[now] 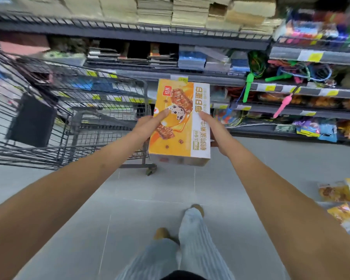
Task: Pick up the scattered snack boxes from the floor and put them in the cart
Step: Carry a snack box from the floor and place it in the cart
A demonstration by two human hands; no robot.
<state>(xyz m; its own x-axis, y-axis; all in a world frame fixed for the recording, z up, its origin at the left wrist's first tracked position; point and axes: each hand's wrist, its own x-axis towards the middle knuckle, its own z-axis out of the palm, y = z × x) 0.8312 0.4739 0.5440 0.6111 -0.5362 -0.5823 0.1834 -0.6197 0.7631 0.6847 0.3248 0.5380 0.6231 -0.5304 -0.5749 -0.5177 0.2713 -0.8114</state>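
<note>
Box | long axis away from person | both hands gripping | beside cart

Shop: stocked shelves, cart.

Snack box printed orange-yellow with a white band, a speckled egg and brown pieces pictured. Cart in dark grey wire. Floor tiled pale grey. Trousers striped light blue-white. Floor packets coloured yellow-orange.

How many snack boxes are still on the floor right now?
2 at least, both orange-and-white cardboard: one at far right, one nearer below it. More may lie beyond the frame edge.
</note>
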